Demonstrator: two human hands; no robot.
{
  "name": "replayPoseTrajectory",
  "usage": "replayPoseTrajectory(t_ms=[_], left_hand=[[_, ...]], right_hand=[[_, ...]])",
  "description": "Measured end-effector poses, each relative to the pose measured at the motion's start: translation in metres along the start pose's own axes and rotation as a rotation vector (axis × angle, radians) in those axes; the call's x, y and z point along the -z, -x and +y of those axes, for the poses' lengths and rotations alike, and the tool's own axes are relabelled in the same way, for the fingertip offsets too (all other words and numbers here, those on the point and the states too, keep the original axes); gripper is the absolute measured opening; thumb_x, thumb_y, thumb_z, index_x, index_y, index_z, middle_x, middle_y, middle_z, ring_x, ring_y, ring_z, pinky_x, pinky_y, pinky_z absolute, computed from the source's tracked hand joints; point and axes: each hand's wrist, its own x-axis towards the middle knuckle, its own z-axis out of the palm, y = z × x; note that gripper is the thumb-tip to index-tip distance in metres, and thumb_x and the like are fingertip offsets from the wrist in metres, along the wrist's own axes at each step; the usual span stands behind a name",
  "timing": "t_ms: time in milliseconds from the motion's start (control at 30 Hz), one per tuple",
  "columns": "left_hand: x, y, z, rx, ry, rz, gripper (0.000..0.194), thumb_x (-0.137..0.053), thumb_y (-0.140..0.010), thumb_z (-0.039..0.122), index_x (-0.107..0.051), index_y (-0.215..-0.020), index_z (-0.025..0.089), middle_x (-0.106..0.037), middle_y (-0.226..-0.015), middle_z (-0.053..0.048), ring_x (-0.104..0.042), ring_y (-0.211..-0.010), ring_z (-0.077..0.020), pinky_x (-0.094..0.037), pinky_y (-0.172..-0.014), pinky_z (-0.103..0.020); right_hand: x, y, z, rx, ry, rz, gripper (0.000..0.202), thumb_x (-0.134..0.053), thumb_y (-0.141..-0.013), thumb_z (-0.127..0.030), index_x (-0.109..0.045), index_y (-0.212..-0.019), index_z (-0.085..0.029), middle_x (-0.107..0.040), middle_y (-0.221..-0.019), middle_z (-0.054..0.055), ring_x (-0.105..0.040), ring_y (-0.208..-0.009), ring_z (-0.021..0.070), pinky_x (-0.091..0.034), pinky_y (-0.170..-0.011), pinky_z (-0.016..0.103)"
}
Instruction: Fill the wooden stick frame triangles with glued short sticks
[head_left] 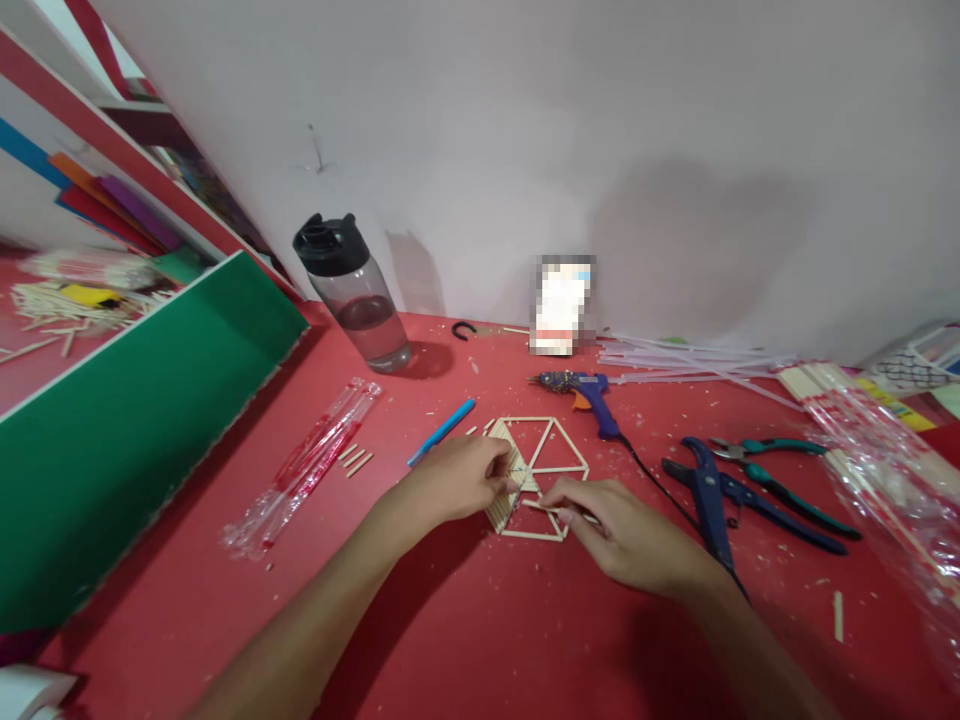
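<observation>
A hexagonal frame of thin wooden sticks [559,468] lies on the red table, with spokes meeting at its middle. Its left side is filled with sticks laid side by side [498,514]. My left hand [471,476] is over this filled side, thumb and fingers pinched together; what they hold, if anything, is too small to make out. On the frame's lower right, my right hand [616,528] has its fingers closed on a short wooden stick [534,503], whose tip points left toward the middle.
Behind the frame lies a glue gun [592,392]; cutters [709,505] and pliers [787,490] lie right. A blue pen [442,432], plastic wrappers [315,460] and a bottle [360,300] are left. A green board [135,430] stands far left, packaged sticks [885,450] far right.
</observation>
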Motion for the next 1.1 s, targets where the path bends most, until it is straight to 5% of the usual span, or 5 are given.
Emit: replayPoseTrajectory(t_ms=[367, 567, 767, 967, 1100], left_hand=[[0.001, 0.002, 0.002, -0.016, -0.007, 0.007, 0.017, -0.062, -0.087, 0.035, -0.058, -0.078, 0.021, -0.067, -0.079, 0.001, -0.057, -0.068, -0.0142, -0.029, -0.056, -0.026], [0.003, 0.006, 0.006, -0.011, -0.043, 0.029, 0.014, -0.061, -0.088, 0.034, -0.06, -0.082, 0.022, -0.068, -0.081, 0.001, -0.061, -0.073, -0.0166, -0.031, -0.057, -0.027], [0.007, 0.017, 0.017, -0.132, -0.135, 0.068, 0.008, -0.057, -0.083, 0.016, -0.06, -0.081, 0.023, -0.068, -0.082, -0.001, -0.063, -0.076, -0.0187, -0.03, -0.057, -0.028], [0.01, 0.024, 0.025, -0.339, -0.172, -0.058, 0.017, -0.057, -0.084, 0.011, -0.064, -0.092, 0.024, -0.069, -0.092, -0.003, -0.065, -0.084, -0.0193, -0.035, -0.06, -0.028], [0.001, 0.024, 0.027, -0.309, -0.26, -0.044, 0.023, -0.058, -0.081, 0.008, -0.065, -0.096, 0.023, -0.07, -0.096, -0.005, -0.066, -0.088, -0.0228, -0.04, -0.065, -0.029]], right_hand=[[-0.014, -0.003, -0.007, 0.008, 0.196, -0.065, 0.031, -0.042, -0.094, -0.012, -0.067, -0.111, -0.021, -0.073, -0.102, 0.008, -0.065, -0.089, 0.0223, -0.042, -0.079, 0.031], [-0.007, 0.0, -0.012, -0.023, 0.151, -0.035, 0.032, -0.036, -0.101, -0.019, -0.066, -0.113, -0.022, -0.072, -0.104, 0.008, -0.064, -0.093, 0.0231, -0.043, -0.082, 0.033], [-0.007, 0.002, -0.013, 0.053, 0.124, -0.029, 0.032, -0.042, -0.095, -0.012, -0.067, -0.112, -0.023, -0.074, -0.104, 0.006, -0.065, -0.095, 0.0217, -0.043, -0.083, 0.031], [0.012, 0.012, -0.005, 0.011, 0.079, -0.03, 0.028, -0.047, -0.092, -0.011, -0.067, -0.106, -0.025, -0.074, -0.103, 0.003, -0.066, -0.095, 0.021, -0.045, -0.082, 0.03], [0.02, 0.016, 0.001, -0.004, 0.065, -0.018, 0.027, -0.047, -0.093, -0.012, -0.066, -0.105, -0.026, -0.074, -0.105, 0.002, -0.065, -0.098, 0.0207, -0.045, -0.084, 0.03]])
